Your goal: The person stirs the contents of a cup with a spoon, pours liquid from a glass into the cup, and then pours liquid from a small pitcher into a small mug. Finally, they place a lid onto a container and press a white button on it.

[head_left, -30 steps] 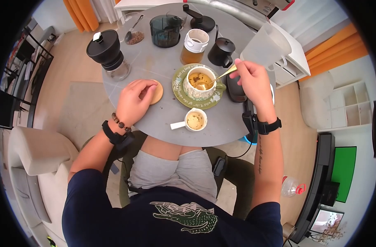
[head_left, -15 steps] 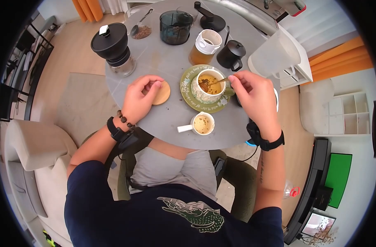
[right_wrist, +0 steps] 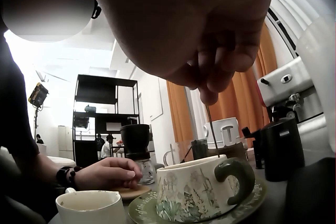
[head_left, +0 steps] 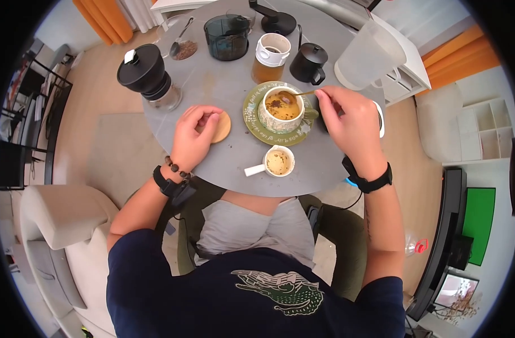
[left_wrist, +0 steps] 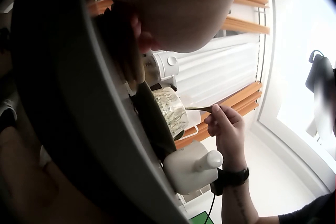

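My right hand [head_left: 353, 127] pinches the thin handle of a gold-coloured spoon [head_left: 304, 93] between thumb and fingers. The spoon's bowl lies in amber liquid with dark flecks, near the far side of a patterned teacup [head_left: 281, 125] with a green handle [right_wrist: 242, 181]. Under the cup is a green saucer [head_left: 250, 125] with white lettering. My left hand [head_left: 193, 135] rests on the table with loosely curled fingers, overlapping the edge of a round wooden coaster [head_left: 223, 128]. Closer to me sits a small white pot [head_left: 255, 169] with a straight handle and brown flecks inside.
A coffee grinder [head_left: 142, 66] stands at the table's left. Farther back are a dark translucent container [head_left: 226, 39], a white-collared jar of amber liquid [head_left: 267, 72], a black kettle [head_left: 308, 63] and a clear pitcher [head_left: 370, 56]. Behind my right hand, a dark device is partly hidden.
The spoon has swept through the liquid, first leftward, then to the cup's far side, my right hand moving with it. My left hand stays by the coaster. The head view has shifted slightly.
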Tool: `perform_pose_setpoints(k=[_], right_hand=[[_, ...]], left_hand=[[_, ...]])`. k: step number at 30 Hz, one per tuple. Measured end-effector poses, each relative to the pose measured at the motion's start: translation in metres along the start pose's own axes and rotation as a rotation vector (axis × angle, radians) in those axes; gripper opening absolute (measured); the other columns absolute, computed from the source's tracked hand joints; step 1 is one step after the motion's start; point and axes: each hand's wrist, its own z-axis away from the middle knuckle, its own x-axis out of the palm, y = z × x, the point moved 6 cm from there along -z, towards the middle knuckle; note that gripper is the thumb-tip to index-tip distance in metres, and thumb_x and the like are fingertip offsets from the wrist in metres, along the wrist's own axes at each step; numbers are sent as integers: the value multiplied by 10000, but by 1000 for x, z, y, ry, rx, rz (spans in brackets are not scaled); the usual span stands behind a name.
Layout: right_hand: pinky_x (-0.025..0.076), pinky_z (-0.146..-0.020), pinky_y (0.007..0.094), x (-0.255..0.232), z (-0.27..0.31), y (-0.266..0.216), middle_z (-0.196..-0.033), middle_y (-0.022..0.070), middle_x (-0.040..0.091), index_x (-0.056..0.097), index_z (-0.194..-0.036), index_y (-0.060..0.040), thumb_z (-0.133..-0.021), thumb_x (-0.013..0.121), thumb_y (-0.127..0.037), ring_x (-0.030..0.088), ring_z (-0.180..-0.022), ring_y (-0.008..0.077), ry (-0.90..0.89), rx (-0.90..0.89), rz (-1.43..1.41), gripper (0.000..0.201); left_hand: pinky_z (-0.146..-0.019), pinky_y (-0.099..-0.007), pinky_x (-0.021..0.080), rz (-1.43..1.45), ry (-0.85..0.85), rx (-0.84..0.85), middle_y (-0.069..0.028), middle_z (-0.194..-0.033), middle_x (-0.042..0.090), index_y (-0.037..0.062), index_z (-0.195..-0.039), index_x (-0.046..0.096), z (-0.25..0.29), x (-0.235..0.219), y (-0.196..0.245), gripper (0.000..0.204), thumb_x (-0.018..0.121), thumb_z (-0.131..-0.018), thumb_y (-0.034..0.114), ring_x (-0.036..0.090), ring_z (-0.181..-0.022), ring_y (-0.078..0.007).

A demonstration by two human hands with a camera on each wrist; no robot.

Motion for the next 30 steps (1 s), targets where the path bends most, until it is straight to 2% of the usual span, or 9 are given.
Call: perform_pose_setpoints(k=[2, 9, 11, 12, 14, 17, 24, 27, 30], right_hand=[[543, -604, 395, 11, 5, 21, -760, 144, 751, 808, -981, -18, -1025, 793, -165, 697, -621, 317, -34, 247, -143, 155], [526, -596, 399, 30, 11, 47, -689, 148, 714, 795, -959, -1, -1053, 753, -235, 663, -583, 305, -150, 431, -184, 256], [503, -587, 381, 41, 18, 60, -678, 116, 713, 784, -946, 12, -1075, 727, -252, 625, -561, 243, -260, 533, -255, 299], [503, -587, 381, 41, 19, 62, -678, 116, 713, 784, -946, 12, -1075, 727, -252, 625, -561, 243, -254, 539, -258, 299], [474, -577, 352, 46, 24, 70, -679, 66, 709, 780, -938, 10, -1099, 704, -268, 597, -570, 156, -299, 693, -481, 330], [460, -565, 319, 47, 29, 79, -695, 24, 710, 781, -933, 0, -1118, 691, -284, 593, -600, 91, -343, 798, -567, 351], [436, -549, 254, 44, 35, 96, -689, 1, 694, 783, -924, -23, -1118, 707, -295, 575, -581, 64, -315, 907, -702, 343], [427, -542, 239, 40, 35, 97, -691, -11, 687, 783, -921, -36, -1116, 717, -289, 562, -569, 53, -302, 926, -718, 326], [420, -542, 223, 30, 38, 99, -693, -17, 683, 786, -923, -41, -1115, 727, -285, 554, -573, 42, -241, 966, -708, 316]], left_hand=[[-818, -338, 539, 90, 31, -89, -68, -966, 750, 33, -1154, 813, 0, 0, -3, 133, 741, -1061, 96, 641, -865, -198], [-815, -351, 536, 58, 33, -51, -74, -957, 758, 31, -1154, 810, 0, 0, 0, 129, 741, -1054, 74, 644, -868, -216], [-811, -352, 534, 43, 33, -38, -79, -959, 758, 28, -1147, 808, -1, -1, 2, 123, 737, -1053, 66, 644, -866, -223], [-811, -352, 534, 40, 26, -34, -79, -959, 758, 28, -1147, 808, -1, -1, 3, 123, 737, -1053, 66, 644, -866, -223], [-807, -353, 532, 26, 23, -36, -82, -956, 756, 24, -1133, 804, -1, 0, 4, 113, 738, -1050, 61, 643, -866, -226], [-805, -354, 531, 45, 24, -48, -85, -953, 754, 20, -1121, 801, -1, 1, 3, 103, 742, -1046, 59, 644, -865, -226], [-819, -366, 538, -7, 16, -10, -94, -974, 763, 21, -1107, 795, -1, 0, 6, 91, 746, -1043, 62, 657, -885, -250], [-832, -334, 539, -53, 3, 66, -76, -1024, 761, 13, -1124, 788, -1, 0, 9, 90, 735, -1063, 54, 663, -917, -211], [-853, -355, 547, -59, -8, 56, -82, -1028, 769, 19, -1114, 789, 0, 0, 9, 86, 739, -1056, 56, 669, -948, -245]])
